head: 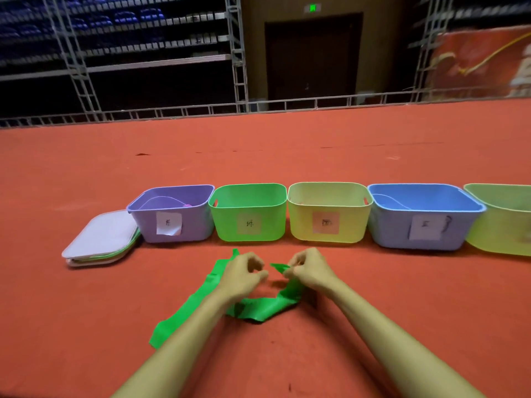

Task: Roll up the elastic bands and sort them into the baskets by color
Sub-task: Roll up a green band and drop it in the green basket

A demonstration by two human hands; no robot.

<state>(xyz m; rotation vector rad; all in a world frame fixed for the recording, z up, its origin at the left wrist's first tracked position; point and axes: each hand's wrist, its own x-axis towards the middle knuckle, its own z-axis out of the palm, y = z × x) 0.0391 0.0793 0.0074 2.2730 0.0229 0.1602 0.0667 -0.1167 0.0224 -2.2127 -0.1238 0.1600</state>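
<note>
Green band [258, 308] lies crumpled on the red floor [287, 168], just in front of the green basket [230, 225]. Right hand [309, 272], fingers curled, pinches one end of the band. Left hand [242, 275] is curled over another part; can't tell if it grips. Purple basket [195, 225] sits left of the green basket, yellow basket [301, 225] right.

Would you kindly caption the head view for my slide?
Right hand pinches one end of a green elastic band, left hand beside it, before a row of colored baskets.
</note>
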